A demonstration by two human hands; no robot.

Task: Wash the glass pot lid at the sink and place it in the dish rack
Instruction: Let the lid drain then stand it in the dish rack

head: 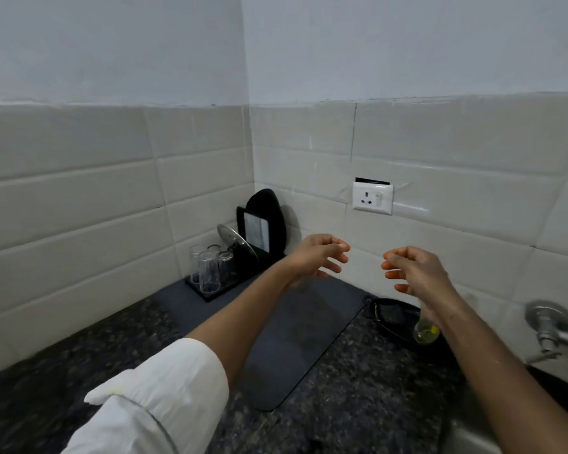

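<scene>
This is a home kitchen, seen at a corner of its worktop. The speckled dark granite counter [358,388] runs into a corner of walls clad in pale rectangular tiles [79,204], painted plaster above them. At the counter's back corner stands a black dish rack [243,257] with upturned drinking glasses [209,271] and a glass pot lid [235,239]. A grey drying mat [295,339] lies on the counter, a wall socket [373,198] sits on the tiles, and a metal tap [551,329] juts out at the right edge.
</scene>
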